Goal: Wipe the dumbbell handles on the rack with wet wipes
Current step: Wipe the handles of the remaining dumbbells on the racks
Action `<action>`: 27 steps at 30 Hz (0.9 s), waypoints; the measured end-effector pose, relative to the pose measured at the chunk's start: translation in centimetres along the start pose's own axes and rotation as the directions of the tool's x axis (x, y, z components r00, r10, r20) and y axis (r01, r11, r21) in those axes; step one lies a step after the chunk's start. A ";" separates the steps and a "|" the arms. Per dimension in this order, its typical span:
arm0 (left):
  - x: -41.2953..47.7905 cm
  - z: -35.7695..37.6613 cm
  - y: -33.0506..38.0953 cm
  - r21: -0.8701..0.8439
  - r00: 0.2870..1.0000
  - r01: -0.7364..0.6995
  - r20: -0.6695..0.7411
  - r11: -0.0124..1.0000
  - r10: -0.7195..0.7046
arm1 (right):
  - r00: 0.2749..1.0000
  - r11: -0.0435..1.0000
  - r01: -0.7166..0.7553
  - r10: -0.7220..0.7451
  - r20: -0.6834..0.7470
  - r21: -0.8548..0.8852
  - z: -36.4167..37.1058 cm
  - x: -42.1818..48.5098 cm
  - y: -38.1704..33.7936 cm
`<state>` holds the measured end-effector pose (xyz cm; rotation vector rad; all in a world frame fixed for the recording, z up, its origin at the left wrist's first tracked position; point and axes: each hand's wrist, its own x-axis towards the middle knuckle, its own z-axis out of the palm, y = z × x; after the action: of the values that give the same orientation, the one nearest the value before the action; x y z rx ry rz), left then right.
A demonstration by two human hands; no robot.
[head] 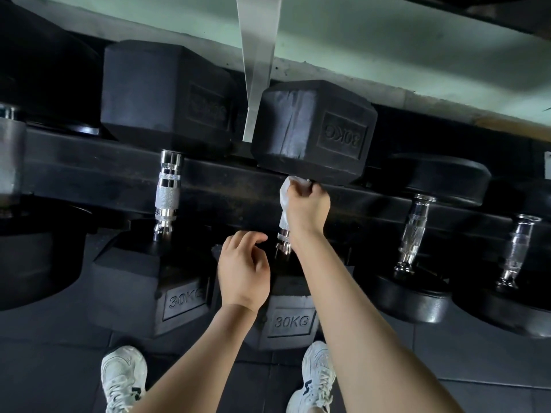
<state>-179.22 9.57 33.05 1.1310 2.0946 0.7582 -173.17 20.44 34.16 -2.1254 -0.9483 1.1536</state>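
Nearest, the left hand [243, 272] hangs loosely curled, holding nothing, just left of the handle [283, 238] at its bare near end. The handle runs near to far across the rack [119, 174]. The right hand [307, 204] clasps the wet wipe [284, 195] around its far end, seemingly against the far head [313, 129].

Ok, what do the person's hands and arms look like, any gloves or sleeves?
No gloves: the left hand and right hand are bare. The left forearm and right forearm are bare too, no sleeve in view. No watch, ring or wristband shows.
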 end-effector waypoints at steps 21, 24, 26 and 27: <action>-0.2 0.0 0.1 0.002 1.000 0.000 0.005 1.000 0.000 | 0.896 0.775 -0.401 0.221 0.384 0.489 -4.7 -3.0 1.4; -0.1 -0.1 0.3 -0.013 1.000 -0.008 0.001 1.000 0.009 | 0.950 0.925 -0.244 0.168 0.264 0.290 -2.8 -3.1 1.7; -0.1 -0.2 0.3 -0.014 1.000 -0.011 0.005 1.000 0.011 | 0.992 0.991 -0.065 0.051 0.116 0.118 -1.7 -3.0 2.4; -0.1 -0.2 0.3 -0.014 1.000 -0.013 0.009 1.000 0.013 | 0.995 0.997 -0.023 0.016 0.094 0.078 -1.4 -3.0 2.6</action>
<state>-179.17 9.54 33.41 1.1393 2.0730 0.7715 -172.28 16.36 34.38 -2.0378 -0.9094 1.2887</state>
